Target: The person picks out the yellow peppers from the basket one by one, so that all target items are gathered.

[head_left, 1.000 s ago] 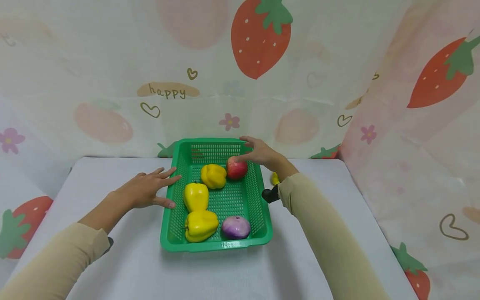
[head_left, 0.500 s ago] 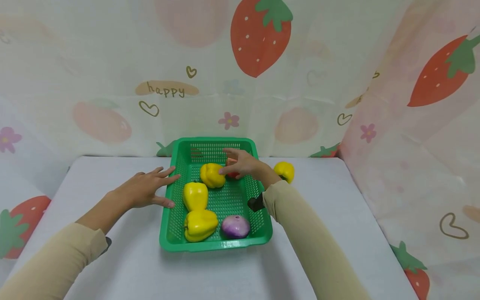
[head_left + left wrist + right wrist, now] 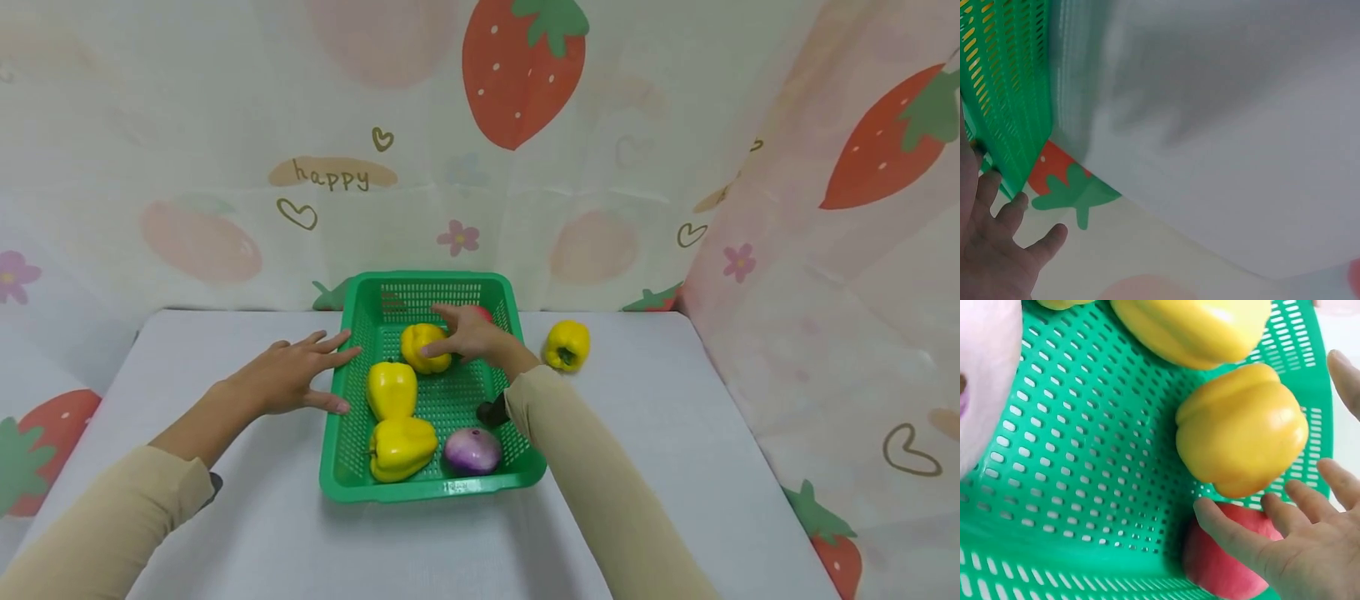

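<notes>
strawberry-print backdrop, white worktop, green basket on it. both hands look relaxed, fingers spread, gripping nothing: left hand by the basket's left rim, right hand over the farthest yellow pepper and a red fruit inside, can't tell if it's touching them. another pepper sits outside, right of the basket.
</notes>
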Demonstrator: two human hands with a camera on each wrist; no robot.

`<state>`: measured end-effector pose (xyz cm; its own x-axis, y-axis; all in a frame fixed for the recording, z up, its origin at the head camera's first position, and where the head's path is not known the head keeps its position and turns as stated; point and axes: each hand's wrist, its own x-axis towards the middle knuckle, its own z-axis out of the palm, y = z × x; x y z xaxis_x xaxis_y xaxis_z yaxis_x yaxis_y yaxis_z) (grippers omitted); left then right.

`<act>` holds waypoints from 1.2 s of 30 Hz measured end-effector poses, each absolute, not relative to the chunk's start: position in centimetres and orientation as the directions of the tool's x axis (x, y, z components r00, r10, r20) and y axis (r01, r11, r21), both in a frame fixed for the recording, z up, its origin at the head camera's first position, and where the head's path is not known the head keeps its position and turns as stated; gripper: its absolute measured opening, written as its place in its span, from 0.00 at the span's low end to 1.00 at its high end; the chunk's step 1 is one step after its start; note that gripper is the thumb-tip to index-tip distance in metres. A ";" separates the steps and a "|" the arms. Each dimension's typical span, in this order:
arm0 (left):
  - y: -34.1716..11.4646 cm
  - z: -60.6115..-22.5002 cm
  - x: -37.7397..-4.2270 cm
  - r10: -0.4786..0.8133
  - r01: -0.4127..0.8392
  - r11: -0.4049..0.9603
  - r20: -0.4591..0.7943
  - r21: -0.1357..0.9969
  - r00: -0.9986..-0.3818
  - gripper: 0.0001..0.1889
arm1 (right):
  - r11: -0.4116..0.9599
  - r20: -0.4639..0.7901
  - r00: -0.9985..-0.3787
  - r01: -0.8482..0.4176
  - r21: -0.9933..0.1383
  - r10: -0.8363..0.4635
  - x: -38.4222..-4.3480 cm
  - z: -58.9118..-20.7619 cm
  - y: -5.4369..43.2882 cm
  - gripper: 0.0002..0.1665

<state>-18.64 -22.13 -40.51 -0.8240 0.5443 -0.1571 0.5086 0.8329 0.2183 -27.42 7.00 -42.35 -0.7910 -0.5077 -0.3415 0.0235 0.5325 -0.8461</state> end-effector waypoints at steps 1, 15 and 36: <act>-22.1 -40.5 -18.7 0.542 0.506 0.834 -0.159 0.218 -0.825 0.48 | 0.541 -0.341 -0.792 0.017 -0.841 -0.506 -27.5 -42.4 6.8 0.53; -22.2 -40.6 -18.7 0.533 0.493 0.840 -0.170 0.228 -0.829 0.48 | 0.591 -0.307 -0.821 -0.044 -0.806 -0.481 -27.7 -43.9 5.1 0.46; -22.3 -40.8 -18.8 0.542 0.505 0.834 -0.157 0.224 -0.826 0.48 | 0.630 -0.275 -0.851 -0.082 -0.772 -0.448 -27.6 -44.2 4.9 0.39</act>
<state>-18.84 -22.28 -40.78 -0.8257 0.5419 -0.1569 0.5047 0.8338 0.2239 -27.63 4.91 -44.23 -0.8508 -0.4475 -0.2754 -0.0815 0.6302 -0.7722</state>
